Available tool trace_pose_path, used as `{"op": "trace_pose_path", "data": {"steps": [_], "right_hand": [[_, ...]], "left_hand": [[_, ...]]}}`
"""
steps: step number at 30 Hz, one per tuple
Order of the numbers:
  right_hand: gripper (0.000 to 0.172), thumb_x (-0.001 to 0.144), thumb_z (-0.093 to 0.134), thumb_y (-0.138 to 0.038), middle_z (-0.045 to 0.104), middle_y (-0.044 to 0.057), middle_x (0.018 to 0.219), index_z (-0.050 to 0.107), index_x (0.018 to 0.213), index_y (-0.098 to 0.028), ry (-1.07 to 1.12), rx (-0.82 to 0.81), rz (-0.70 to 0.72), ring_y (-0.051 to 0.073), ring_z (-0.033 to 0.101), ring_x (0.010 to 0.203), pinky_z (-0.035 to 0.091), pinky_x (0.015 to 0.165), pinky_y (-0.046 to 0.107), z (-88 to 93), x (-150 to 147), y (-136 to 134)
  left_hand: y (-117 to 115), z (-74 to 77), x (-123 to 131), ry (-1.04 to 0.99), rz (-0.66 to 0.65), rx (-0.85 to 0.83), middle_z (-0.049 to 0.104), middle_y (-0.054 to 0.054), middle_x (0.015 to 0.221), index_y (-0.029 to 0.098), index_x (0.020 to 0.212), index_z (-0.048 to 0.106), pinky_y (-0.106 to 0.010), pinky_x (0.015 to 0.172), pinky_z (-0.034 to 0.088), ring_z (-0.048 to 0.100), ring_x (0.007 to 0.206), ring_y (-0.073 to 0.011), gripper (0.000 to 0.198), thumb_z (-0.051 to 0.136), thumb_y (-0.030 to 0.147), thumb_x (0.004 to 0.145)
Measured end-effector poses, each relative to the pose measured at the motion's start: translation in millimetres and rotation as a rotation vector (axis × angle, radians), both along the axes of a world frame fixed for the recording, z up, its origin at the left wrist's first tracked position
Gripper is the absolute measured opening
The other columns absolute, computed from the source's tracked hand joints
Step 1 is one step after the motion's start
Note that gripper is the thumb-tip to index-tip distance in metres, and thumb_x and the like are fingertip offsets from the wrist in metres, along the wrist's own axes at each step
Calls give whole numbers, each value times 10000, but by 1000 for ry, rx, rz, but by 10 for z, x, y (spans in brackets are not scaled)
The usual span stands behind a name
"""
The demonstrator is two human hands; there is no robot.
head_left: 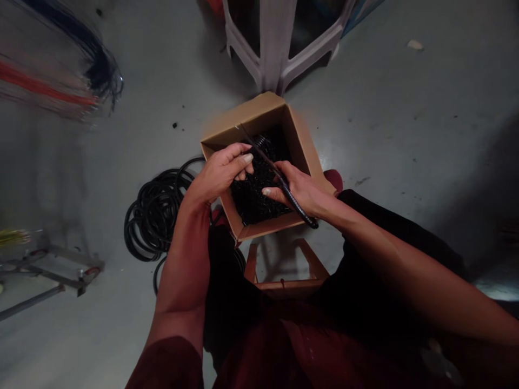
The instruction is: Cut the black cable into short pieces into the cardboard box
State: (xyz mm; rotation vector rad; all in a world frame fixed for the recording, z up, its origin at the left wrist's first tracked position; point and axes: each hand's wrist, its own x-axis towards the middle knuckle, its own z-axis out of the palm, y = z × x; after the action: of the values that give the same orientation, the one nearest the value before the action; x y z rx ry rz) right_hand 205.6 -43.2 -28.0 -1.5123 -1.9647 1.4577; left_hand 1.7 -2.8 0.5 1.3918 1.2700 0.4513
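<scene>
A cardboard box (312, 156) stands between my legs, filled with small black pieces (259, 200) too dark to make out one by one. My left hand (223, 170) is over the box's left side, thumb and fingers pinched together. Whatever lies between those fingertips is hidden or too small to name. My right hand (300, 189) holds a short black cable (290, 195) in its curled fingers, the thumb standing off to the left. Slanting across the box, the cable has thin wire ends at its far tip, close to my left fingertips.
Coiled black cable (156, 208) lies on the floor left of the box. A pale plastic stool (278, 43) stands just beyond it. A wooden stool (284, 283) is beneath me. Bundles of blue wires (97, 65) and red wires (48, 84) hang at upper left, above a metal frame (57, 273).
</scene>
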Motion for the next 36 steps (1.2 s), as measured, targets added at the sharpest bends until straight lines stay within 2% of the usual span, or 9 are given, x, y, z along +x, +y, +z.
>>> {"op": "trace_pose_path", "data": {"steps": [7, 10, 15, 23, 31, 36], "right_hand": [[562, 812, 507, -586, 584, 117, 1063, 480, 1195, -176, -43, 50, -13, 282, 555, 940, 423, 773, 404, -10, -10, -10], [471, 831, 483, -548, 599, 101, 974, 507, 1125, -180, -73, 45, -18, 260, 556, 861, 414, 723, 377, 3, -15, 2], [316, 838, 471, -461, 605, 65, 865, 513, 1004, -195, -110, 24, -14, 208, 529, 722, 375, 637, 324, 24, -22, 16], [234, 833, 456, -404, 575, 26, 740, 493, 967, -216, -123, -13, 9, 167, 475, 596, 324, 563, 287, 32, -20, 12], [164, 831, 466, -379, 519, -19, 606, 494, 895, -231, -84, -140, -25, 143, 454, 527, 290, 522, 253, -88, -96, -112], [144, 827, 468, -364, 542, -10, 642, 497, 876, -231, -92, -141, -22, 148, 481, 562, 294, 538, 247, -126, -120, -137]], "left_hand": [[6, 13, 22, 37, -61, 11, 629, -21, 765, 131, 924, 642, -206, 618, 432, 516, 612, -78, 278, 504, 365, 864], [5, 15, 25, 46, -56, 11, 628, -23, 759, 126, 920, 652, -208, 613, 430, 513, 606, -77, 282, 505, 361, 863], [-3, -5, 9, 52, -17, -9, 635, -21, 761, 126, 1019, 646, -205, 601, 432, 515, 597, -74, 301, 519, 343, 854], [-1, -30, 1, 54, -22, -44, 621, -26, 743, 126, 965, 633, -200, 574, 427, 497, 580, -77, 267, 517, 331, 842], [21, -19, -4, 233, -152, -59, 589, -17, 665, 138, 722, 579, -206, 529, 381, 473, 539, -79, 236, 459, 297, 849], [47, -15, -14, 321, -210, -53, 596, -15, 669, 143, 723, 574, -218, 549, 385, 495, 540, -87, 237, 431, 276, 858]]}}
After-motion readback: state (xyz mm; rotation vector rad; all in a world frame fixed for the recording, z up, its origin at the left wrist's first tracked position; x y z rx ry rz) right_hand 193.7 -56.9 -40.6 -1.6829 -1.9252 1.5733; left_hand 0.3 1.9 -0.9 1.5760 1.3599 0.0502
